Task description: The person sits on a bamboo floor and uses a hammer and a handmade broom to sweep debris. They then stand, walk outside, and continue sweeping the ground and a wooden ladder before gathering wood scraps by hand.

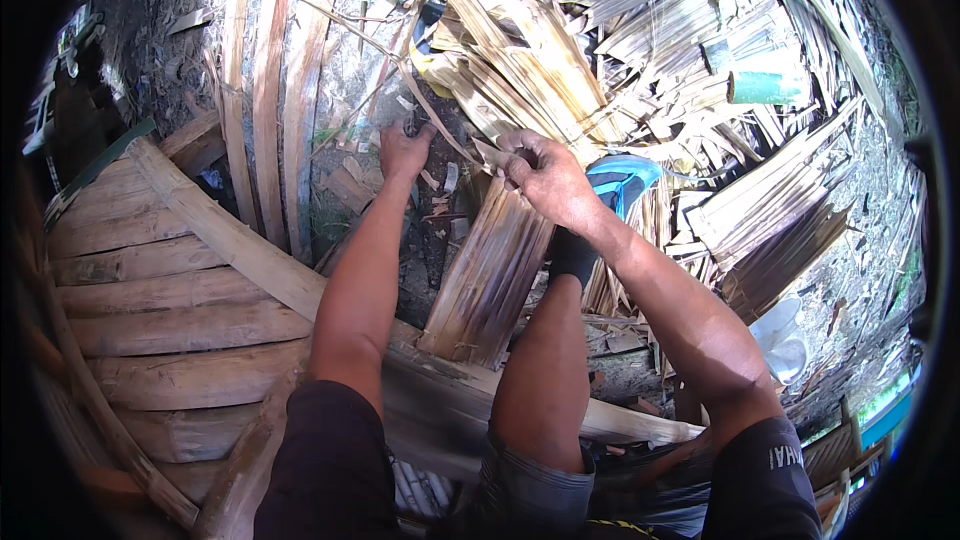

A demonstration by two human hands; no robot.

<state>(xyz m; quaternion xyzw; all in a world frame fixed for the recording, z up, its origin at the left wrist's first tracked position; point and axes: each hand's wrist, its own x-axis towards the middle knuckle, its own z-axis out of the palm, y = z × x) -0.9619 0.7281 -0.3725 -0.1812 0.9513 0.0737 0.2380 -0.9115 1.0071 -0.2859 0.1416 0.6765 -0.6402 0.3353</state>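
My right hand (pixel 548 180) is closed in a pinch on a dried leaf strip (pixel 486 154), at the top end of a folded brown dried leaf panel (pixel 485 275). That panel slants down in front of my leg, its lower end by the curved bamboo edge. Off to the left, my left hand (pixel 405 150) reaches low over the dark littered ground, thumb and fingers apart; its fingertips are partly hidden. A long thin strip (pixel 400 65) runs from the upper left down toward my right hand.
At left is a bamboo-slat bench (pixel 180 320). Long split bamboo strips (pixel 270 90) lie beyond it. Dried palm leaves (pixel 540 50) spread across the far side and right. A blue sandal-like item (pixel 625 180), a green tube (pixel 768 87) and a clear plastic container (pixel 785 340) lie to the right.
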